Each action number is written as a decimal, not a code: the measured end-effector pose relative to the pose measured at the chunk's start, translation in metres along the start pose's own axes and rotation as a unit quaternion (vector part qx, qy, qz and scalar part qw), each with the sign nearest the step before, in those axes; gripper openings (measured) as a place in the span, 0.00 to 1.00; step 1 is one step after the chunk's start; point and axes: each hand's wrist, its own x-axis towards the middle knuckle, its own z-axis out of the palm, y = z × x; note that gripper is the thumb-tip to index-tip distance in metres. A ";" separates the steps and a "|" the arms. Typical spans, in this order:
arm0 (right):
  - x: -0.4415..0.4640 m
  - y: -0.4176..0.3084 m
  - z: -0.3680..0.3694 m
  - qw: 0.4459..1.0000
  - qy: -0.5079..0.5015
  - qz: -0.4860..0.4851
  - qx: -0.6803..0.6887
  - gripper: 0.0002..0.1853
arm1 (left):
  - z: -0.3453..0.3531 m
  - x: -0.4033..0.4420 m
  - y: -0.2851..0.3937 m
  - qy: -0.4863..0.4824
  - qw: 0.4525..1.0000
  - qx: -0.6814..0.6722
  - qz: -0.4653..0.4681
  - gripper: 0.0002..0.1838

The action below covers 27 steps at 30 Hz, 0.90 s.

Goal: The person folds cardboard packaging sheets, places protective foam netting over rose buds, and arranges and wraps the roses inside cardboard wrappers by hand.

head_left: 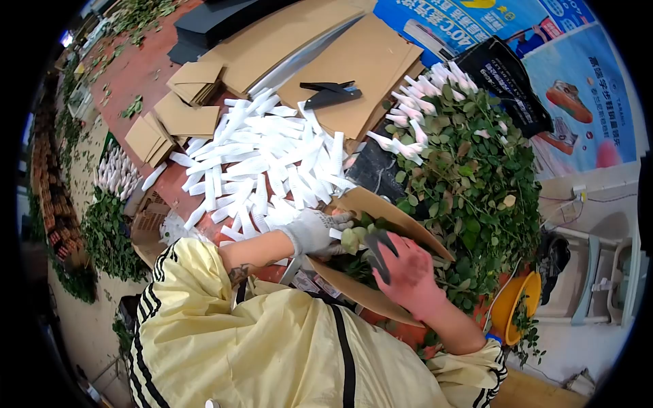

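My left hand point(314, 232), in a whitish-grey glove, is closed around the front of a pale green flower point(352, 239), with a bit of white showing between the fingers. From the other side, my right hand point(408, 272), in a pink glove with dark grey fingers, is bent in against the same flower and its leaves; its exact grip is partly hidden. Both hands are over a curved brown cardboard sheet point(401, 224) that stands up around the flower. White mesh sleeves point(252, 170) lie in a heap beyond my left hand.
Leafy flower stems point(469, 183) with pink-and-white sleeved heads point(422, 102) are piled at the right. A black stapler point(330, 94) rests on flat cardboard sheets point(360, 68). Folded cardboard pieces point(187, 112) lie at the left. A yellow bucket point(522, 306) stands at lower right.
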 end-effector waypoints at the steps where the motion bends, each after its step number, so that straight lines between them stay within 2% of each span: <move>1: 0.008 -0.004 0.005 0.997 -0.002 -0.012 -0.071 0.30 | -0.012 0.003 0.006 0.002 1.000 0.003 -0.008 0.27; 2: 0.015 -0.007 0.004 0.993 -0.088 0.000 -0.074 0.29 | -0.028 0.008 0.011 -0.061 0.997 -0.009 -0.050 0.28; 3: 0.018 -0.009 0.011 0.993 -0.088 -0.011 -0.072 0.29 | -0.038 0.007 0.016 -0.127 0.987 -0.027 -0.094 0.28; 5: 0.016 -0.005 0.029 0.985 -0.163 0.008 -0.059 0.31 | -0.023 0.004 0.007 -0.129 0.988 -0.018 -0.081 0.31; 6: 0.023 -0.005 0.024 0.974 -0.215 0.058 -0.039 0.31 | -0.025 0.004 0.007 -0.137 0.987 -0.028 -0.083 0.33; 7: 0.015 0.000 0.028 0.972 -0.223 0.064 -0.042 0.31 | -0.027 0.005 0.009 -0.144 0.985 -0.040 -0.085 0.34; 9: 0.009 0.014 0.043 0.997 -0.064 -0.011 -0.044 0.20 | -0.028 0.011 0.011 -0.159 0.984 -0.008 -0.074 0.36; 11: 0.009 0.019 0.049 0.996 -0.086 0.000 -0.035 0.21 | -0.029 0.010 0.010 -0.189 0.978 0.009 -0.083 0.36; 13: 0.007 0.013 0.036 0.997 -0.013 0.068 -0.015 0.23 | -0.030 0.010 0.011 -0.169 0.982 -0.002 -0.082 0.37; 14: 0.004 0.013 0.037 0.997 0.049 0.046 -0.043 0.23 | -0.033 0.010 0.012 -0.176 0.980 -0.008 -0.093 0.37; 15: -0.002 0.015 0.040 0.997 0.044 0.047 -0.044 0.23 | -0.037 0.010 0.017 -0.184 0.977 -0.014 -0.104 0.36; 17: -0.004 0.023 0.045 0.986 0.144 0.069 -0.050 0.22 | -0.041 0.005 0.019 -0.155 0.981 -0.036 -0.115 0.34; 19: -0.002 0.024 0.036 0.986 0.160 0.054 -0.002 0.21 | -0.039 0.003 0.019 -0.163 0.980 -0.035 -0.108 0.33; 20: 0.000 0.018 0.037 0.991 0.118 0.063 -0.023 0.20 | -0.039 0.007 0.019 -0.235 0.965 -0.018 -0.114 0.33; 22: 0.010 0.008 0.046 0.997 0.015 0.067 -0.041 0.19 | -0.035 0.009 0.017 -0.265 0.957 -0.033 -0.116 0.34; 23: 0.018 0.013 0.061 0.997 0.014 0.069 -0.043 0.19 | -0.032 0.009 0.016 -0.289 0.948 -0.049 -0.124 0.35; 24: 0.026 0.022 0.081 0.996 0.055 0.041 -0.064 0.19 | -0.023 0.005 0.016 -0.236 0.966 -0.009 -0.104 0.39; 25: 0.032 0.026 0.095 0.992 0.097 0.010 -0.084 0.19 | -0.019 0.003 0.019 -0.235 0.966 -0.010 -0.106 0.39; 27: 0.036 0.031 0.106 0.992 0.105 0.009 -0.071 0.18 | -0.020 0.002 0.017 -0.200 0.976 0.008 -0.087 0.43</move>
